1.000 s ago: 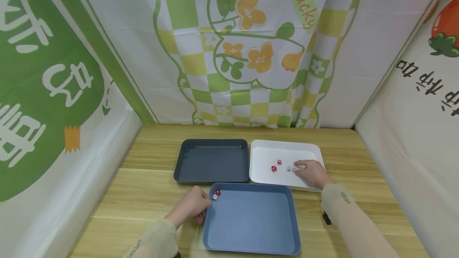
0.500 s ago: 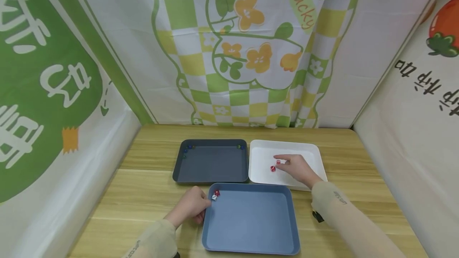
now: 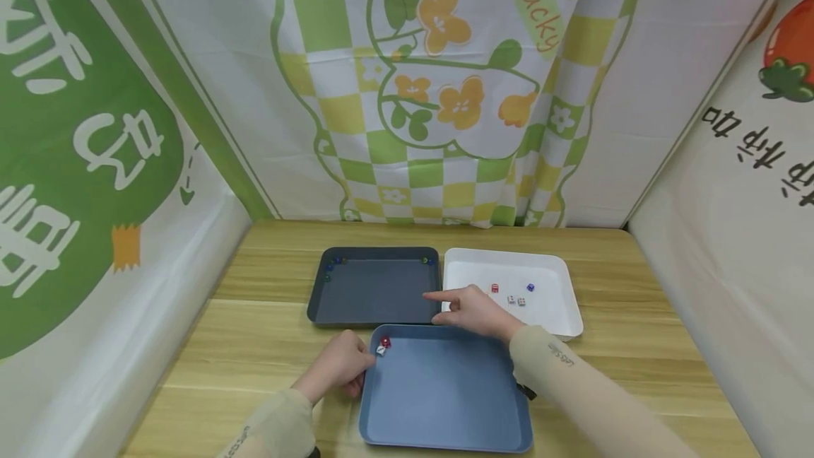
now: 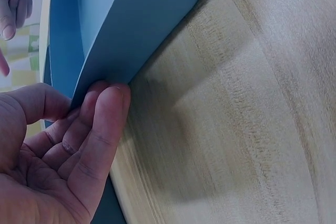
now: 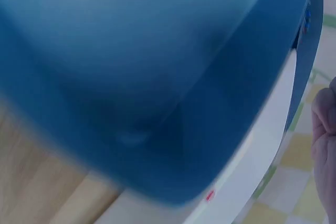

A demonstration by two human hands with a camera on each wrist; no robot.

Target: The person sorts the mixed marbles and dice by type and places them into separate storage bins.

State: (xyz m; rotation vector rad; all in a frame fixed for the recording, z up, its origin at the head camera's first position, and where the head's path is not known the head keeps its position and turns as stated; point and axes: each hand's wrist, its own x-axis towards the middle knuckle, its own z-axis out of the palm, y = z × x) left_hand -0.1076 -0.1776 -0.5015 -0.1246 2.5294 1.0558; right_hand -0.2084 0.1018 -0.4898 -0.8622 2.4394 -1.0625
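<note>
My left hand [image 3: 345, 361] holds the left wall of the blue tray [image 3: 523, 401]; in the left wrist view its thumb and fingers pinch the wall [image 4: 113, 35]. Inside that tray's far left corner are a red die [image 3: 386, 341] and a white die [image 3: 381, 351]. My right hand [image 3: 473, 311] hovers over where the three trays meet, index finger and thumb stretched out and apart with nothing between them. The white tray [image 3: 552, 316] beyond it holds a red die [image 3: 494, 288], two white dice [image 3: 521, 301] and a blue die [image 3: 531, 288]; another red die is mostly hidden by my hand.
A dark grey tray [image 3: 375, 306] stands at the back left beside the white one, with several small marbles [image 3: 329, 268] along its far corners. The trays rest on a wooden table [image 3: 254, 345]. A patterned cloth [image 3: 445, 189] hangs behind the table.
My right hand has swept left from the right side of the white tray, across the dice, to the dark tray's right edge. My left hand and the trays stay put.
</note>
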